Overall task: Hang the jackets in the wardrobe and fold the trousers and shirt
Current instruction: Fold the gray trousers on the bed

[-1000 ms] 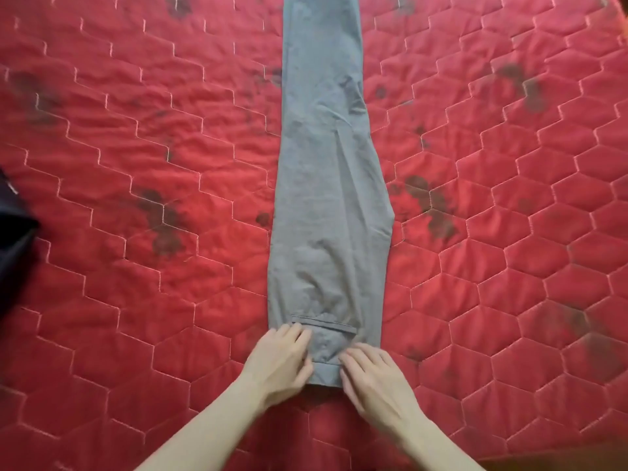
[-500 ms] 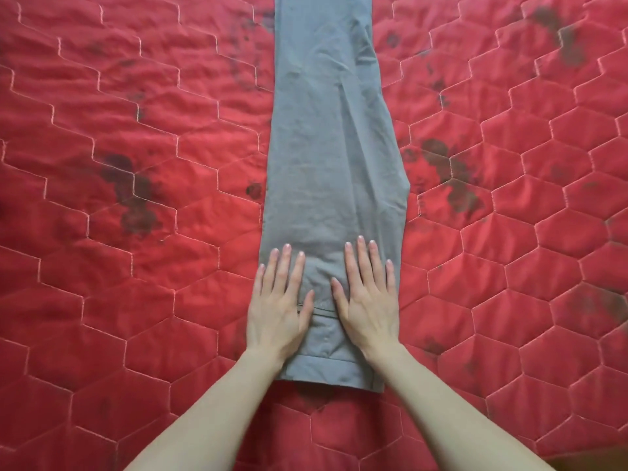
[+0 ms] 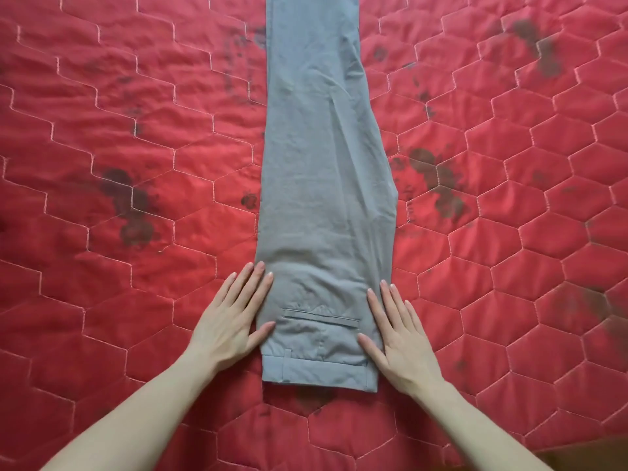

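- We see the grey trousers (image 3: 323,185) laid lengthwise on the red quilted bedspread (image 3: 136,130), legs stacked one on the other, waistband at the near end, cuffs running off the far edge of view
- Change from half a second ago: both hands have slid off the middle of the seat panel and out to the side edges of the trousers
- Left hand (image 3: 234,321) now flat, fingers straight and spread a little, lying at the left edge of the trousers beside the back pocket (image 3: 321,317); thumb tip touches the cloth, holds nothing
- Right hand (image 3: 397,338) likewise flat and wide, fingers straight, along the right edge of the trousers, thumb on the cloth by the pocket; grips nothing
- We read this as a smoothing stroke finishing outward; seat area near the pocket looks flatter, some creases remain further up the legs from the waistband
- Meaning for the task: trousers halved lengthwise and pressed, crosswise fold not yet made; we judge that comes next
- Jackets, shirt and wardrobe not in view
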Demonstrator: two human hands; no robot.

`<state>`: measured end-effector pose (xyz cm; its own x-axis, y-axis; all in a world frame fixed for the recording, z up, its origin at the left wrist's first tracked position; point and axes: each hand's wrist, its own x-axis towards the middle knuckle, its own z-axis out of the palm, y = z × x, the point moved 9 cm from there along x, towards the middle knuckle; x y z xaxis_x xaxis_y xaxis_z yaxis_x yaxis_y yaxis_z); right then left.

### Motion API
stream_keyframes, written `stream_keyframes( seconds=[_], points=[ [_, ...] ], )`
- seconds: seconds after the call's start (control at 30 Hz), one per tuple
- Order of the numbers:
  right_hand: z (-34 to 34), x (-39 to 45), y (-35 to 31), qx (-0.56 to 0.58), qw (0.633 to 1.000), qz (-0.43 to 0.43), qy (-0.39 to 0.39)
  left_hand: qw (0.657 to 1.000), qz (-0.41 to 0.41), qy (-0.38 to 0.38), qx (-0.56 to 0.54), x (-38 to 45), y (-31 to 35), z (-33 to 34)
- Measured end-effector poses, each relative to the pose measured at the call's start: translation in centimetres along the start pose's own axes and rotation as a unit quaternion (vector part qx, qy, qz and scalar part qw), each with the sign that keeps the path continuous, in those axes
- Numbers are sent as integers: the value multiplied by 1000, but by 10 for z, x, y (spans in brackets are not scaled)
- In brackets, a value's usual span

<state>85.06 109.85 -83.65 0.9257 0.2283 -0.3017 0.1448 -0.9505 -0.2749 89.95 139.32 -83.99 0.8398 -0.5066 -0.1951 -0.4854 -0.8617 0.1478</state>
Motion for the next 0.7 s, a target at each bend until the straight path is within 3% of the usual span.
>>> stream_keyframes(
  seconds=[0.17,0.37,0.5,0.7],
  points=[
    [-19,1,12,-56,990,-128,-22,993,119,-11,16,-7,8,-12],
    [-38,16,3,-166,951,-252,61,958,280,30,60,13,35,-32],
    [-44,38,-11,-201,938,-270,87,964,259,19,59,31,34,-34],
    [-55,62,-19,-164,951,-254,66,983,171,-72,-2,31,33,-17]
  ],
)
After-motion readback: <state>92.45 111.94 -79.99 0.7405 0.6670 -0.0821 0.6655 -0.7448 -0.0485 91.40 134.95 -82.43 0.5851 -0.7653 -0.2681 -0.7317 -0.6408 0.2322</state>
